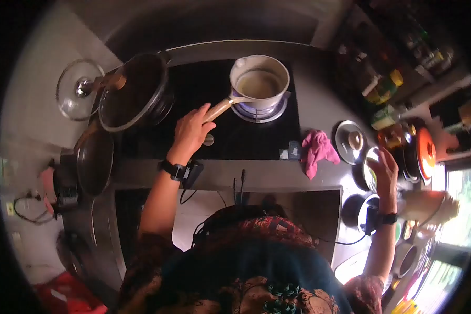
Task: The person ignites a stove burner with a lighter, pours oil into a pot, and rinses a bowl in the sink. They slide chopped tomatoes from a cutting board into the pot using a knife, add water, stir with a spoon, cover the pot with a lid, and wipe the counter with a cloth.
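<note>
A white saucepan [260, 83] with a wooden handle sits over a lit gas burner [264, 116], pale liquid inside it. My left hand [191, 131] grips the end of that handle. On the right, my right hand [386, 170] is at the rim of a bowl [370, 175], its fingers curled at the edge. The hand covers part of the bowl, and its contents are hard to make out. Left of the bowl lies a round glass lid [349, 140] with a knob. A pink cloth [317, 150] rests by the black hob [209, 89].
A large pan [133, 94] stands on the hob's left, with a glass lid [70, 89] beside it. A dark pan [95, 162] sits nearer me. On the right are another pot [356, 209], an orange-lidded pot [426, 149] and several bottles.
</note>
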{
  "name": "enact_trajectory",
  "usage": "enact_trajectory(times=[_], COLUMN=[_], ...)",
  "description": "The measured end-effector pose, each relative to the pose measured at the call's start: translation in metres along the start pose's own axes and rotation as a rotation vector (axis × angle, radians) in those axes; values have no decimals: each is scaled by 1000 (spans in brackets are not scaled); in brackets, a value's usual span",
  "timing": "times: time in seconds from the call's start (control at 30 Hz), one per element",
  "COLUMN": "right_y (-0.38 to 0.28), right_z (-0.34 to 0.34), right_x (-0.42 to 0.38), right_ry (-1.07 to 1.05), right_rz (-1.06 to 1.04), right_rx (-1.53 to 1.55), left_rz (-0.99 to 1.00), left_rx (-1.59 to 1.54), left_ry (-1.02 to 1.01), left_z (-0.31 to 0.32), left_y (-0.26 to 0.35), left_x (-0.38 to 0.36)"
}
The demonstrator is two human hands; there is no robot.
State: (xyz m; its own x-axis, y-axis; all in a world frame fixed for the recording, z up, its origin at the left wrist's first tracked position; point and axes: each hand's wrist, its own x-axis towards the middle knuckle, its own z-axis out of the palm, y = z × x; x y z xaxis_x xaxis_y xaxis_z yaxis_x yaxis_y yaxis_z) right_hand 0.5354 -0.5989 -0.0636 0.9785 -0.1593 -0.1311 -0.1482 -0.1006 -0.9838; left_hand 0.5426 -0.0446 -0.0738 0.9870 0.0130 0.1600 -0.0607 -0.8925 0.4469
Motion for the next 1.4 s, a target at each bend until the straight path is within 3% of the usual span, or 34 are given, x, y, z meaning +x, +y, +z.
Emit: enact_trajectory(times=[0.1, 0.2, 0.3, 0.37, 0.4, 0.5, 0.6, 0.63, 0.7, 0.8, 0.9, 0.97, 1.0, 1.13, 1.2, 1.4], right_y=[-18, -15, 15, 14, 41, 74, 132, 151, 187, 236, 249, 231, 232, 244, 249, 244], right_z=[56, 82, 99, 96, 91, 49, -5, -32, -85, -148, -174, -176, -180, -186, -187, -179], right_x=[-59, -115, -178, -218, -240, -311, -390, -422, -486, -548, -569, -561, -564, -573, -578, -579], right_ry=[-120, -399, -401, -300, -177, 284, 999, 1170, 1387, 1347, 1164, 1026, 1018, 1012, 1049, 1169], right_rz=[23, 156, 81, 286, 178, 328, 440, 386, 465, 575, 691, 751, 678, 570, 616, 560], right_rx=[80, -110, -319, -304, -288, -254, -353, -448, -727, -1009, -1029, -1034, -968, -894, -781, -586], left_rz=[99, 235, 345, 456, 495, 647, 708, 694, 616, 627, 771, 783, 785, 770, 748, 614], left_rx=[88, 27, -273, -514, -619, -639, -800, -795, -833, -796, -636, -579, -549, -162, -24, 68], left_ry=[83, 168, 85, -111, -190, -484, -882, -1026, -1240, -1328, -1258, -1109, -1053, -841, -781, -811], left_z=[-15, -23, -35, -25, -21, 13, 46, 57, 92, 170, 253, 298, 318, 324, 319, 320], left_y=[22, 49, 83, 116, 129, 180, 233, 253, 283, 326, 366, 396, 408, 469, 491, 504], left_x=[2, 3, -7, -12, -19, -44, -79, -93, -124, -178, -226, -259, -271, -310, -322, -322])
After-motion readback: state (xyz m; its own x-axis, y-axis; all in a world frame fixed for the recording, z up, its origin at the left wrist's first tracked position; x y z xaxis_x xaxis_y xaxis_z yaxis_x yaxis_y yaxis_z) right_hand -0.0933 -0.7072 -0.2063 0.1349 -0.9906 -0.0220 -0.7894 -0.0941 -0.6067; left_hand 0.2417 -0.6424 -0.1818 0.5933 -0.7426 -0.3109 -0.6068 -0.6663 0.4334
